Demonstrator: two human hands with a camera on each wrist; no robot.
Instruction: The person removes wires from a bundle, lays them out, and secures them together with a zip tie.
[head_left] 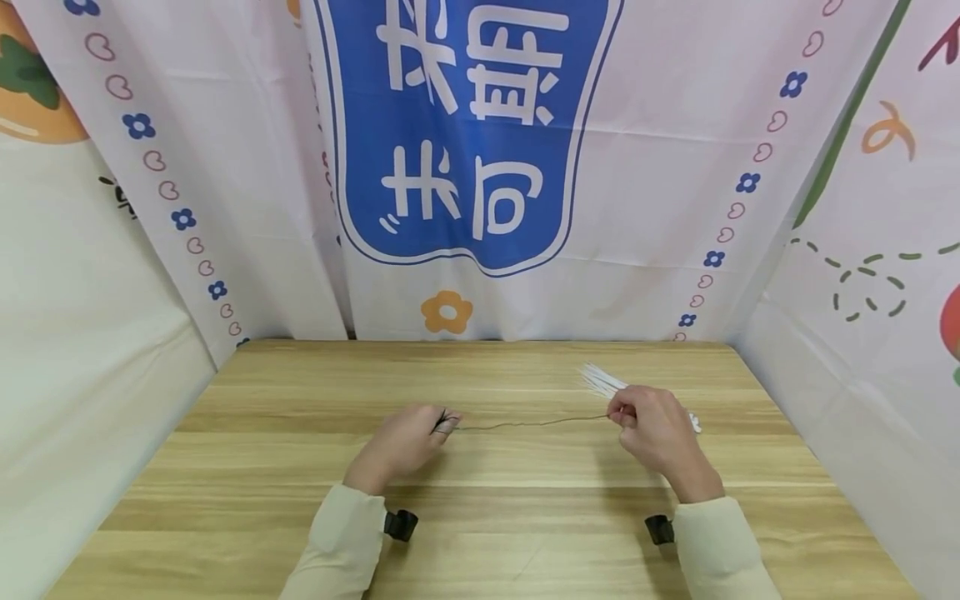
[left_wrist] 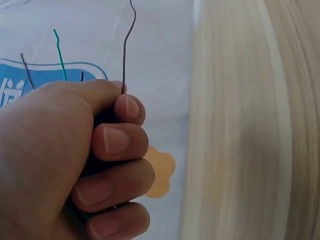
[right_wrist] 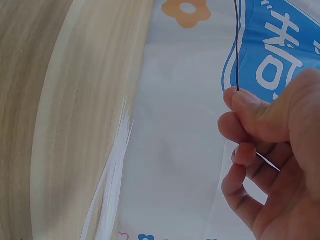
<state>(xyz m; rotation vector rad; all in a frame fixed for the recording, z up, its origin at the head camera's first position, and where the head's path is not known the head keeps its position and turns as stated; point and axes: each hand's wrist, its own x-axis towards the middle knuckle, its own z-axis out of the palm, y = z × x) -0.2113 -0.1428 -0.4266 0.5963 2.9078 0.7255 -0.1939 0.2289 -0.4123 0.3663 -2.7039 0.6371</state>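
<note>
A thin dark brown wire (head_left: 525,424) stretches nearly straight, slightly kinked, between my two hands above the table. My left hand (head_left: 408,442) has its fingers curled round one end of it. In the left wrist view the brown wire (left_wrist: 124,55) rises from between thumb and forefinger, while the ends of a green wire (left_wrist: 59,50) and other dark wires stick out behind the thumb; what lies inside the fist is mostly hidden. With thumb and forefinger, my right hand (head_left: 660,433) pinches the brown wire's (right_wrist: 237,55) other end.
A bundle of white cable ties (head_left: 602,380) lies on the wooden table (head_left: 480,517), behind and partly under my right hand. Printed white cloth (head_left: 675,167) hangs at the back and both sides. Each wrist bears a small black camera (head_left: 401,525).
</note>
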